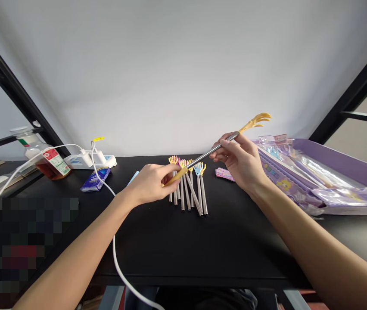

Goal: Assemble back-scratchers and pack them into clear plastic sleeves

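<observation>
The left hand (153,183) pinches the yellow handle end of a slim backscratcher with a silver metal rod and a yellow claw-shaped head (206,153), while the right hand (240,157) grips the rod just below the claw. The backscratcher slants upward to the right, above the black tabletop (209,254). Beneath and beyond it lies a row of metal-rod scratchers with coloured hand-shaped heads (193,191). Small pink printed cards (225,174) lie near the right hand, left of an open purple cardboard box (341,157) holding clear-wrapped pieces.
</observation>
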Demonstrator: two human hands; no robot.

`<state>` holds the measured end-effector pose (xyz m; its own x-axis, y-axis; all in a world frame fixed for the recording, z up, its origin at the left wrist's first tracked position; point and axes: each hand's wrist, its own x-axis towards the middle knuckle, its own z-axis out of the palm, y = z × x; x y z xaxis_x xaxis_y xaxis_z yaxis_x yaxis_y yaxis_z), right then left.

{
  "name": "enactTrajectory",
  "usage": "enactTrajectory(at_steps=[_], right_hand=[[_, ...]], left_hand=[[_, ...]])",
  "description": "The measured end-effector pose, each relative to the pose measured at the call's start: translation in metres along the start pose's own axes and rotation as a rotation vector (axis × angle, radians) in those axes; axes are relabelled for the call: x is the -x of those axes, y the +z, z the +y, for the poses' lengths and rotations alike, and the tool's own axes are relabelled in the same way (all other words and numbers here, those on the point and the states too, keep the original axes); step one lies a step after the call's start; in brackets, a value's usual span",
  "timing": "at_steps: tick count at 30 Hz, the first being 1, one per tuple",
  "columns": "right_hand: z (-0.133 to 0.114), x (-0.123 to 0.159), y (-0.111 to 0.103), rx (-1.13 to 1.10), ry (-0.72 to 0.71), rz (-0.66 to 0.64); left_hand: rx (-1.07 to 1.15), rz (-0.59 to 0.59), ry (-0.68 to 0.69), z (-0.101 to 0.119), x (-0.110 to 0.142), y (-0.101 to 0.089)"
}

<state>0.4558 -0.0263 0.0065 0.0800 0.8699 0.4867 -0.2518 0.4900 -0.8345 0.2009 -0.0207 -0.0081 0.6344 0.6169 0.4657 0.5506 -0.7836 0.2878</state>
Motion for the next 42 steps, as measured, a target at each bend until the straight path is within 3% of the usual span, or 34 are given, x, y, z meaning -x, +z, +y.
enactTrajectory(at_steps=[6, 11, 19, 24, 31, 38, 42], right_hand=[[-0.005, -0.004, -0.015, 0.050, 0.095, -0.109], [-0.010, -0.004, -0.023, 0.090, 0.046, -0.117], [-0.012, -0.002, -0.025, 0.206, 0.109, -0.163], [-0.007, -0.001, -0.032, 0.215, 0.169, -0.204], [0.010, 0.005, -0.027, 0.265, 0.186, -0.374], [0.003, 0.003, -0.023, 0.264, 0.213, -0.336], [-0.004, -0.002, -0.028, 0.111, 0.243, -0.214]], left_hand=[[0.012, 0.017, -0.036, 0.003, -0.002, -0.002], [-0.002, 0.045, -0.033, 0.003, -0.002, -0.003], [-0.083, 0.062, 0.023, -0.005, 0.000, 0.001], [-0.119, 0.081, 0.068, -0.007, 0.002, 0.006], [-0.254, 0.070, 0.100, -0.006, 0.003, 0.021], [-0.204, 0.093, 0.062, -0.005, 0.000, 0.017], [-0.129, 0.081, 0.017, -0.010, 0.000, 0.010]])
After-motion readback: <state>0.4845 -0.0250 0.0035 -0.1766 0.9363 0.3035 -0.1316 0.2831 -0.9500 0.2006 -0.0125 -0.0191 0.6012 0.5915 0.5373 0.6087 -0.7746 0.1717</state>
